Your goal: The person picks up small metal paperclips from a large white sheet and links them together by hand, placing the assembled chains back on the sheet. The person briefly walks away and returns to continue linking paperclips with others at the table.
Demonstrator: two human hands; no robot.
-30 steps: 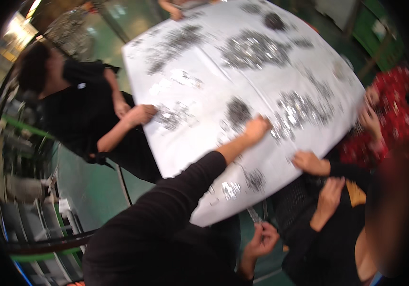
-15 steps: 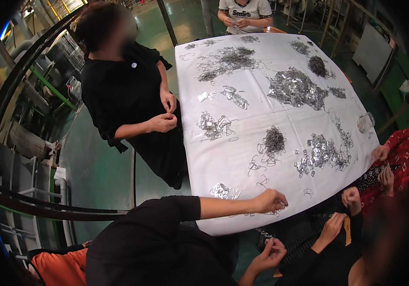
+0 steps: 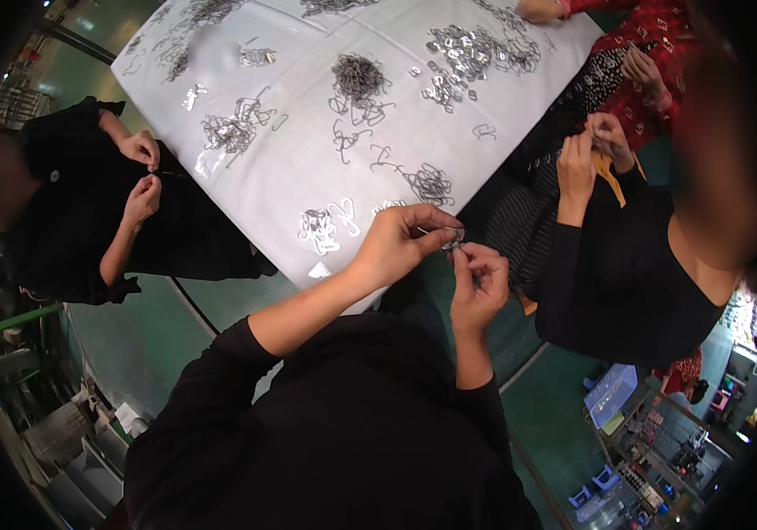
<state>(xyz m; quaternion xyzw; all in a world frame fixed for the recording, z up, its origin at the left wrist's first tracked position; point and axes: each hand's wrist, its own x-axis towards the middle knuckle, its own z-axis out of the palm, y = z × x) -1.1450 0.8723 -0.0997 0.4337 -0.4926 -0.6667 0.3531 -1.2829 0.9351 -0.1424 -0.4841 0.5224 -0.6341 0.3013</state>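
Observation:
My left hand [image 3: 403, 243] and my right hand [image 3: 482, 281] meet just beyond the near corner of the table. Thumbs and fingers of both pinch a small bent metal wire piece [image 3: 453, 238]; its exact shape is partly hidden by the fingertips. On the white cloth by my left forearm lies a small heap of shiny silver hooks [image 3: 316, 228]. A tangle of grey wire hooks [image 3: 429, 184] sits just past my left hand.
The white-covered table [image 3: 281, 177] carries more heaps: dark wire hooks [image 3: 358, 78], small square metal clips [image 3: 453, 66] and a wire pile [image 3: 233, 131]. A co-worker in black [image 3: 69, 203] stands left. Another co-worker [image 3: 625, 274] is close on my right, with one in red [image 3: 639, 53] beyond.
My left hand has come back from the table's near edge to meet my right hand, and both now grip the wire piece. The view has swung, so the table appears higher and further left.

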